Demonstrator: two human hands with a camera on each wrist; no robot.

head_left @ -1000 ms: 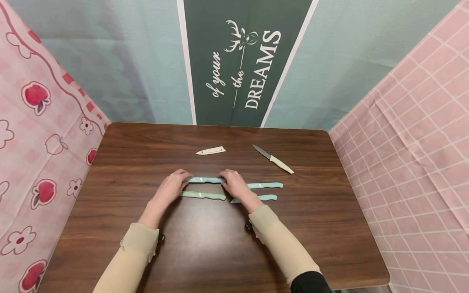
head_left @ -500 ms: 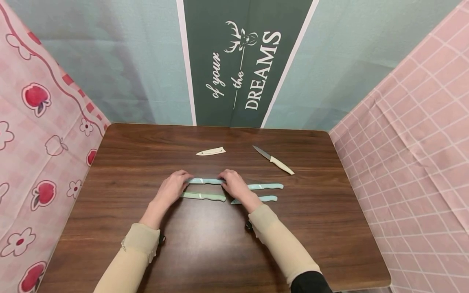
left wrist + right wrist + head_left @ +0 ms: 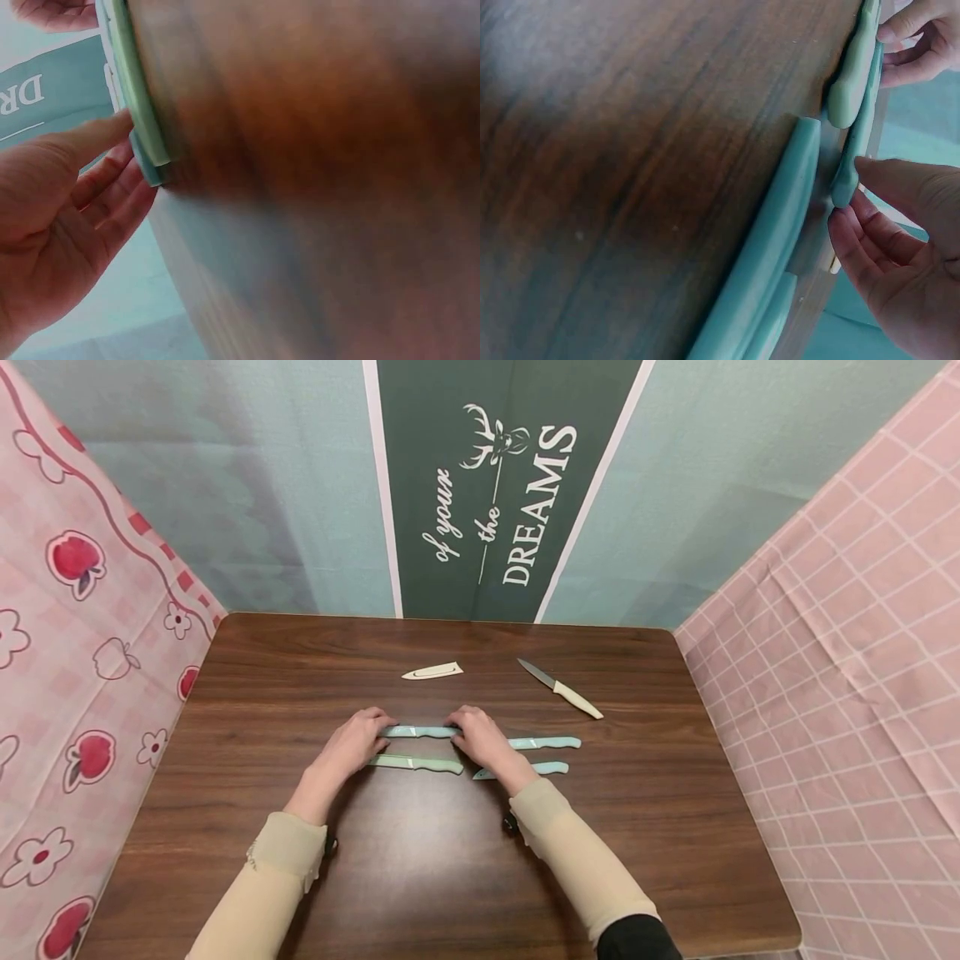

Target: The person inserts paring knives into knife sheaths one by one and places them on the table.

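Lying crosswise in front of me is a blue sheathed knife (image 3: 420,732), held at both ends. My left hand (image 3: 351,745) pinches the sheath end; in the left wrist view its thumb (image 3: 105,135) and fingers are on either side of the blue tip. The handle's end is pinched by my right hand (image 3: 482,740), with thumb (image 3: 889,176) and fingertips around it in the right wrist view. Just nearer to me, parallel to it, lies a green sheathed knife (image 3: 416,763), its left end partly behind my left hand.
Two light blue knives, an upper one (image 3: 546,743) and a lower one (image 3: 553,767), lie partly hidden under my right forearm. Farther back are a cream sheath (image 3: 433,672) and a bare-bladed knife with a cream handle (image 3: 576,697). All rest on the brown wooden table (image 3: 420,877).
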